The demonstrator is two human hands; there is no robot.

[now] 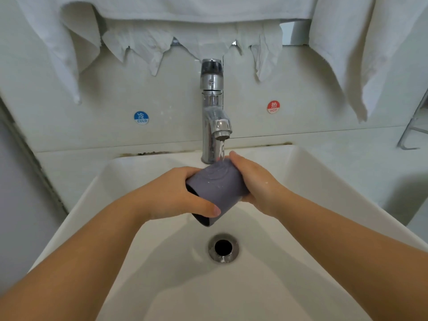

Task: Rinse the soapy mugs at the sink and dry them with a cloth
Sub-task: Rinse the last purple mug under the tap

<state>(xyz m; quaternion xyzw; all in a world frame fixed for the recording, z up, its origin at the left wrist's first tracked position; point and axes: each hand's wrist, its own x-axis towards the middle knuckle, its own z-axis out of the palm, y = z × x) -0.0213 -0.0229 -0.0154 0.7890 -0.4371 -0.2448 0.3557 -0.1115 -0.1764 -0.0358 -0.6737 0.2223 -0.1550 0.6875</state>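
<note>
blue sticker (141, 117) reads "cold", red sticker (273, 107) reads "hot".

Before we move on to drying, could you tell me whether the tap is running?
Running: a thin stream falls from the tap spout onto the grey mug held on its side under it.

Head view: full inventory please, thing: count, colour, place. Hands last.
mug: 1, grey-purple, on its side under the water stream, over the basin
tap: 1, chrome, behind the basin, running
sink: 1, white, centre
drain: 1, metal ring, basin floor
cold sticker: 1, blue, wall left of tap
hot sticker: 1, red, wall right of tap
towels: several, white, hanging along the top
metal rack: 1, partly in view, right edge
left hand: 1, grips the mug's open end
right hand: 1, holds the mug's base end
</note>
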